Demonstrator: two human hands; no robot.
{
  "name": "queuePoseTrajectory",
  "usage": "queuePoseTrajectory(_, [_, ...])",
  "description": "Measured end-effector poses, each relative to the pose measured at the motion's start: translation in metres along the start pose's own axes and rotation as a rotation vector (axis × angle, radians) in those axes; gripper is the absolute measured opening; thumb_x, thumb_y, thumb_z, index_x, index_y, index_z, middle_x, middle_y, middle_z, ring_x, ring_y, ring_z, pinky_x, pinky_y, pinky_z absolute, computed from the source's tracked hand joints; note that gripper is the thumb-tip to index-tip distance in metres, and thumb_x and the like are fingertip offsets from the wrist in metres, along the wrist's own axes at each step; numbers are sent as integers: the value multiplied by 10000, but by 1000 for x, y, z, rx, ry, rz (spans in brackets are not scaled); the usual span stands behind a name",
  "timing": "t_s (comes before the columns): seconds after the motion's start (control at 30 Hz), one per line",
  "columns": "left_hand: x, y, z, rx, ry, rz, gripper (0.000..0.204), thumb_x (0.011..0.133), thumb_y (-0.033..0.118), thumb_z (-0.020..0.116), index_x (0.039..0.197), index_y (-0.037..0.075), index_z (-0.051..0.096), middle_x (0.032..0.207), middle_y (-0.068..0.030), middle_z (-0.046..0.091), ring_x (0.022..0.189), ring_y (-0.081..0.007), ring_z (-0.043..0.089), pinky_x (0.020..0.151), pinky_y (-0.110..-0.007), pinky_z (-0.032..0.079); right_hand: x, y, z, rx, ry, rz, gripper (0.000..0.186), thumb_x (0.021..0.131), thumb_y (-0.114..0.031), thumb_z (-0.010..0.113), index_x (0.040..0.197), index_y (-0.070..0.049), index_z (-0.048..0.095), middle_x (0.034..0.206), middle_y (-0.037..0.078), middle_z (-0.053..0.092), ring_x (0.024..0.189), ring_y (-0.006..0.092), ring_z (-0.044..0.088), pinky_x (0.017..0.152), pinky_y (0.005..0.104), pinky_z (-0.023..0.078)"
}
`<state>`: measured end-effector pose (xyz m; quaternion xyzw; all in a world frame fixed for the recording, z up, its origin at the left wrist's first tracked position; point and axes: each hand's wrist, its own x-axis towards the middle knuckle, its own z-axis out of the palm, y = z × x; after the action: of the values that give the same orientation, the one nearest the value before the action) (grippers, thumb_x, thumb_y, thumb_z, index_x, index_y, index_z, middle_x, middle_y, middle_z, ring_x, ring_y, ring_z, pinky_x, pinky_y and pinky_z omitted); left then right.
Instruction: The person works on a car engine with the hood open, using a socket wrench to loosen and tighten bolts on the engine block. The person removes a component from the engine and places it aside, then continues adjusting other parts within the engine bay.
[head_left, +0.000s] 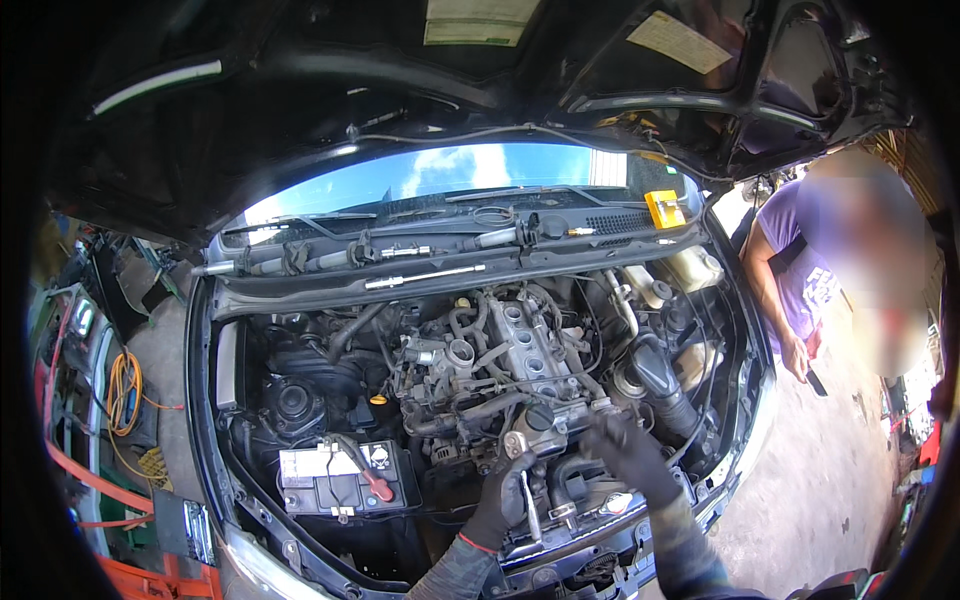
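While left hand [506,492] grips wrench [531,508], right hand [632,458] over engine [524,352].

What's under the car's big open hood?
An engine and, beside it, a battery. The gloved left hand, holding a metal tool, and right hand cover bits near the front, so what's behind them can't be seen.

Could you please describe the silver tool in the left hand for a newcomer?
In the open engine bay, look near the front, right of the battery. There the gloved left hand grips the silver tool. Unlike the silver bar lying below the windscreen, it is held.
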<state>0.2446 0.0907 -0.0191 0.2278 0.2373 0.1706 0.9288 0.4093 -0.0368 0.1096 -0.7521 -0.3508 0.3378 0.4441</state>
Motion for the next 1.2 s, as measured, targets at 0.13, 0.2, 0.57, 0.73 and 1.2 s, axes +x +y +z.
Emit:
queuePoseTrajectory(0.13, [13, -13, 20, -155, -23, 128, 323, 1042, 273, 593, 1249, 26, 621, 1094, -143, 707, 1065, -298, 689, 1010, -482, 537, -73, 28, 38, 131, -108, 170, 535, 1018, -249, 684, 1430, 52, 522, 1115, 156, 703, 1006, 192, 675, 888, 336, 536])
queuePoseTrajectory(0.2, [11, -24, 44, -256, -116, 126, 337, 1079, 243, 543, 1327, 21, 595, 1172, -126, 688, 1113, -203, 684, 983, -339, 556, -83, 34, 48, 35, 4, -113, 506, 1017, -230, 669, 1419, 36, 513, 1055, 153, 698, 974, 214, 683, 870, 354, 532])
queuePoseTrajectory(0.57, [-123, 31, 13, 1302, 148, 575, 349, 956, 207, 721, 1199, -25, 628, 1146, -224, 692, 1098, -343, 683, 951, -436, 530, -45, 9, -64, -317, 282, -23, 394, 968, -326, 732, 1268, -75, 678, 973, 208, 737, 887, 329, 741, 804, 424, 566])
queuePoseTrajectory(0.73, [-202, 28, -49, 1767, 494, 661, 372, 874, 192, 745, 1158, -11, 616, 1085, -219, 665, 1035, -427, 636, 907, -504, 506, 67, -2, -156, -774, 541, -592, 272, 933, -193, 676, 1186, -95, 691, 969, 211, 698, 869, 430, 683, 753, 512, 538])
queuePoseTrajectory(1.2, [-220, 0, -70, 1881, 685, 566, 405, 826, 310, 778, 1107, 41, 662, 1030, -180, 696, 963, -408, 658, 845, -518, 504, 314, -32, -215, -843, 306, -565, 282, 843, -174, 755, 1119, -125, 723, 951, 159, 689, 973, 400, 667, 825, 502, 519])
